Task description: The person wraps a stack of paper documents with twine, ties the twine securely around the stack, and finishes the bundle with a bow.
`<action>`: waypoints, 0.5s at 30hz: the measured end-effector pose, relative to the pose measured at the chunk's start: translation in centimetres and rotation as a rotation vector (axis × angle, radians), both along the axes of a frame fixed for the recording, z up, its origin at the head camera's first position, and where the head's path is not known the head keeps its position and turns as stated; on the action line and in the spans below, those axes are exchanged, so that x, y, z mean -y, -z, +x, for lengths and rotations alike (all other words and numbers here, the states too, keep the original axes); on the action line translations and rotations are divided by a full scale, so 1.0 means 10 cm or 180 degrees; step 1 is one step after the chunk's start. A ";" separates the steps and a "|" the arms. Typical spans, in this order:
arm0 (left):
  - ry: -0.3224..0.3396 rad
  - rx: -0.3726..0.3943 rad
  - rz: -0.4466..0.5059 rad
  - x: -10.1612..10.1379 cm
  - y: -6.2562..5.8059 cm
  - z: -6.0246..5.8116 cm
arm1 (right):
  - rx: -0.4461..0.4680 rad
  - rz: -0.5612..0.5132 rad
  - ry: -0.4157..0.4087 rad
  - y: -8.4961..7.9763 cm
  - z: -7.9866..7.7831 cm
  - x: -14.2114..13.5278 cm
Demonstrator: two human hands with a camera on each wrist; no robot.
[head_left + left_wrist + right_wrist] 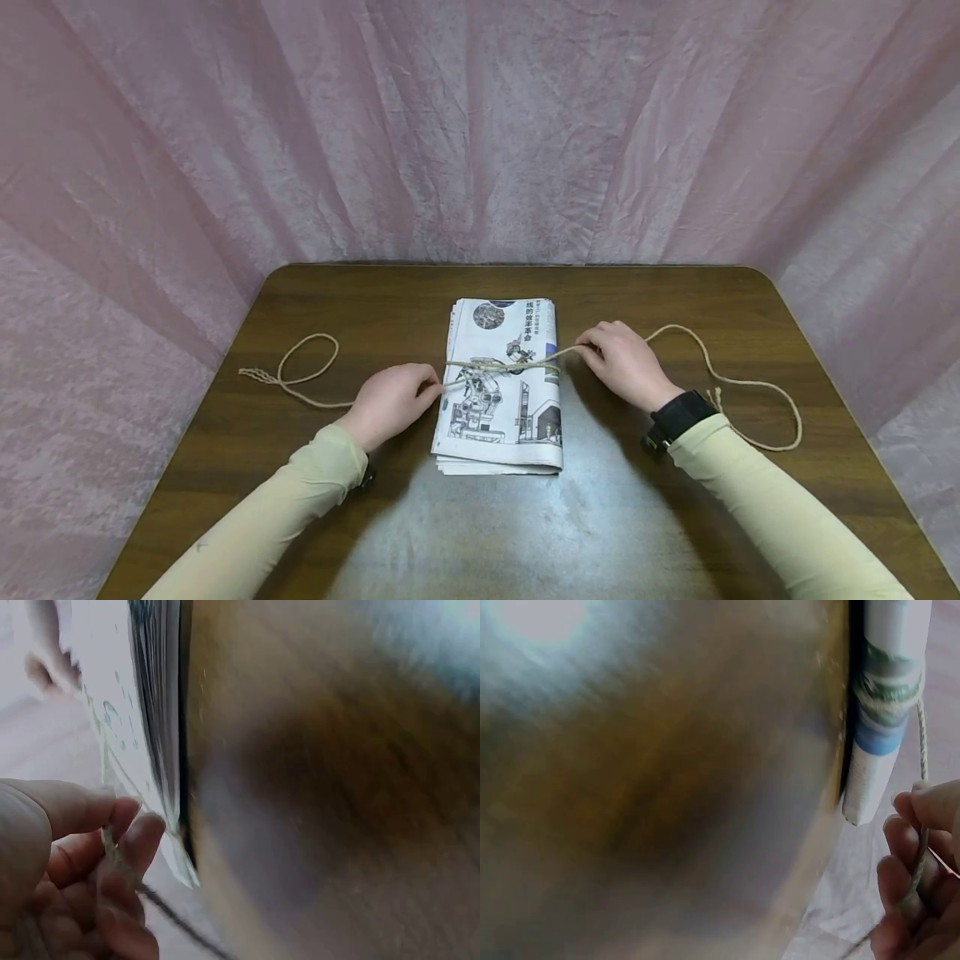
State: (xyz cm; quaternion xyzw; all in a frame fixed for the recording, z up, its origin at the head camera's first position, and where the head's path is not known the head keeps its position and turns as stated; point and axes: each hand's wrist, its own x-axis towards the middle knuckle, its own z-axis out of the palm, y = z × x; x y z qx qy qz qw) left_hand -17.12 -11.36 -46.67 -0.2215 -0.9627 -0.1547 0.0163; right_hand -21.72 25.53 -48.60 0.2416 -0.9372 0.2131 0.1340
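Newspapers [501,396] lay toward the surface's [360,312] twelve o'clock, twine [516,367] crossing them — left grip [396,400] pinched it at nine, right grip [622,358] at three; uneven pull risked skewing the newspapers.

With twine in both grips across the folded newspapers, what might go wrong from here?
The twine could slacken if the left grip or right grip lets go, since no finished knot is discernible. Pulling hard might crease or shift the folded newspapers, whose near edges sit unevenly. The right tail's frayed end lies near the black wristband and might snag.
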 end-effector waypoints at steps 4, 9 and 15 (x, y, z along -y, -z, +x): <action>0.0272 -0.0590 -0.0254 -0.06 -0.01 0.10 | -0.0039 0.0039 0.0146 -0.06 -0.07 0.01; 0.0460 -0.0766 -0.0280 -0.17 0.02 0.23 | -0.0002 0.0009 0.0353 -0.12 -0.18 0.07; 0.0499 -0.0672 -0.0271 -0.29 0.02 0.41 | 0.0098 -0.0088 0.0412 -0.14 -0.33 0.20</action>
